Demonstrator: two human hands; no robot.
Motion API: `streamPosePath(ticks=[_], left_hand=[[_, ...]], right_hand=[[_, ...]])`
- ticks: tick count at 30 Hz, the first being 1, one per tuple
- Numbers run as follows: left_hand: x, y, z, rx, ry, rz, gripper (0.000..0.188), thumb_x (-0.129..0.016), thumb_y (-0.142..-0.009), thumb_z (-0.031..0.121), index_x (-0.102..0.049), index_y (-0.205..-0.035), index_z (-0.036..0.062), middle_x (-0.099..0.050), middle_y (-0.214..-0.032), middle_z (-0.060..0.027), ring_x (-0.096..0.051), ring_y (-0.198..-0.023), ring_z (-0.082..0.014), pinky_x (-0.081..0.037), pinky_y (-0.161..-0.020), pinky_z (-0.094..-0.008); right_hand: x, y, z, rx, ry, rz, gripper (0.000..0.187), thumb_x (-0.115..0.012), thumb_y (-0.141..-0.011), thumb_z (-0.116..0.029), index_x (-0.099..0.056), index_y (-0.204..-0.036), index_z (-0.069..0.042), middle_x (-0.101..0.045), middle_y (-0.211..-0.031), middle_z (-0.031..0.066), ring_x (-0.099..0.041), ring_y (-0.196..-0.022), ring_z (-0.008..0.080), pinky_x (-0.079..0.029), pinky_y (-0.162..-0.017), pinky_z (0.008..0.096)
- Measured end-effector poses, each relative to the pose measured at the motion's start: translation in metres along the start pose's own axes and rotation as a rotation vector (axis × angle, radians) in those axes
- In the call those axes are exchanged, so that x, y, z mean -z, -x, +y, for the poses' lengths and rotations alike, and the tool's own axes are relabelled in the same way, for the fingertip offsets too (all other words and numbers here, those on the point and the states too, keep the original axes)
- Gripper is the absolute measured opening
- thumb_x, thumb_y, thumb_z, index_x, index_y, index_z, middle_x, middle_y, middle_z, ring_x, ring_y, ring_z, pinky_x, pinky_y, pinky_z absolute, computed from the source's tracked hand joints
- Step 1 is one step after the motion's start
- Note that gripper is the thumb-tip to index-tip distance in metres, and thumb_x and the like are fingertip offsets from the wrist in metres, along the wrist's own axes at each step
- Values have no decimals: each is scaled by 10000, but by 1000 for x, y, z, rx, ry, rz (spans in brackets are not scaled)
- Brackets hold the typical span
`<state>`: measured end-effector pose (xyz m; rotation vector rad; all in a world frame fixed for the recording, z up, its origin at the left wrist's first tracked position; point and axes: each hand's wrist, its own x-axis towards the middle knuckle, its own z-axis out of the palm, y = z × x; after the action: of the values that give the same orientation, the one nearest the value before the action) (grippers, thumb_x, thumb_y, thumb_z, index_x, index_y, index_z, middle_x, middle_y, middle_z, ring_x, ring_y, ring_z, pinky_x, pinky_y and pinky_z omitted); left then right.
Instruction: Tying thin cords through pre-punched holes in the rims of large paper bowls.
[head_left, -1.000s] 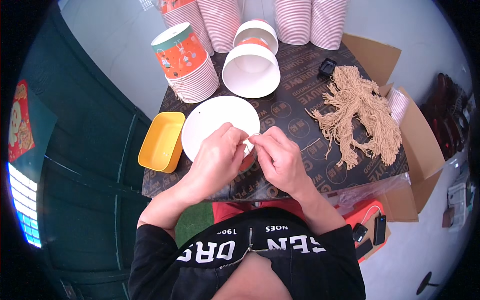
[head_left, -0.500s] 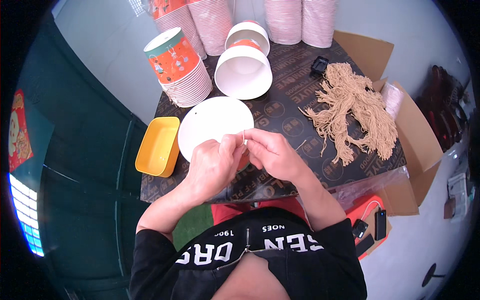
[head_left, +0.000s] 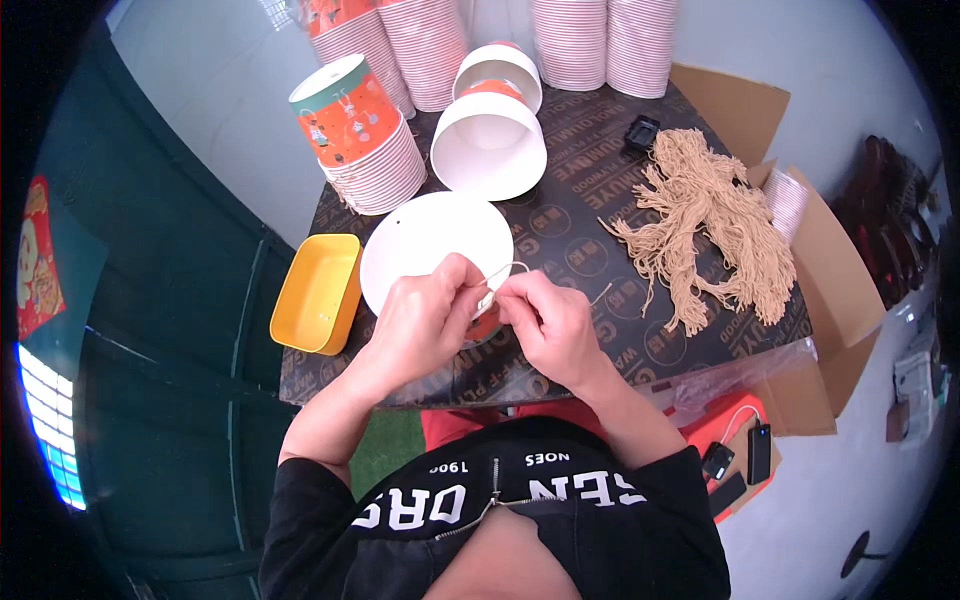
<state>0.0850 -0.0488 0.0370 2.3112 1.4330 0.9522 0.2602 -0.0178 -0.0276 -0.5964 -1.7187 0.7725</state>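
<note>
A white round paper tub (head_left: 430, 235) stands before me near the table's front edge. A small dark hole shows near its far rim, and a bit of its orange side shows below my hands. My left hand (head_left: 425, 318) is closed in a pinch on a thin pale string (head_left: 514, 265) at the tub's near right edge. My right hand (head_left: 550, 325) pinches the same string just beside it, and a small loop of it stands up between the fingers. My fingers hide part of the string and the tub's near rim.
A yellow plastic box (head_left: 318, 295) sits left of the tub. Behind are an orange tub on a stack (head_left: 350, 115), white-mouthed tubs (head_left: 488, 150) lying sideways, and tall stacks (head_left: 570, 45). Tan strings (head_left: 715, 230) lie in a heap at right, beside a small black object (head_left: 641, 133) and cardboard box (head_left: 830, 300).
My hands have drawn slightly apart, the right one moving right and turning downward. A loop of string now shows between them. The tub has shifted slightly right.
</note>
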Motion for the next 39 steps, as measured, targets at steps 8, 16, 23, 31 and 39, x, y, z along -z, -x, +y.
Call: streamPosePath(ticks=[8, 16, 23, 31, 39], left_hand=[[2, -7, 3, 172, -54, 41, 103, -618, -885, 46, -530, -891, -8, -630, -672, -201, -665, -668, -403, -512, -590, -442], [-2, -8, 0, 201, -23, 112, 92, -636, -868, 40, -564, -876, -15, -642, -693, -203, -678, -688, -392, -523, -609, -457], [3, 1, 8, -27, -110, 124, 107, -657, -809, -19, -572, -868, 7, -649, -775, -153, -660, -763, -349, -526, -670, -412], [4, 7, 5, 22, 58, 79, 118, -668, -817, -23, -582, -892, 8, -649, -777, -132, -659, -753, -310, -520, -655, -384], [6, 7, 4, 84, 109, 43, 96, -677, -853, 10, -595, -901, 10, -671, -792, -117, -677, -746, -281, -532, -654, -356]], right_hand=[[0, 14, 10, 387, 268, 111, 254, -688, -696, 131, -649, -921, 20, -537, -1080, 138, -548, -625, 171, -448, -527, 288], [0, 4, 9, 515, 406, 177, 224, -683, -706, 95, -665, -900, -16, -620, -857, 75, -553, -576, 189, -454, -510, 311], [-12, 7, 2, 16, -59, 190, 67, -643, -913, 22, -608, -965, -2, -587, -636, 48, -520, -521, 78, -393, -494, 234], [-24, 3, 1, -92, -175, 227, 55, -629, -924, 28, -590, -952, 0, -562, -631, -7, -466, -542, 10, -338, -474, 201], [-20, 1, 0, 22, 39, 201, 75, -657, -867, 45, -613, -914, 8, -638, -670, 98, -628, -551, 166, -460, -502, 285]])
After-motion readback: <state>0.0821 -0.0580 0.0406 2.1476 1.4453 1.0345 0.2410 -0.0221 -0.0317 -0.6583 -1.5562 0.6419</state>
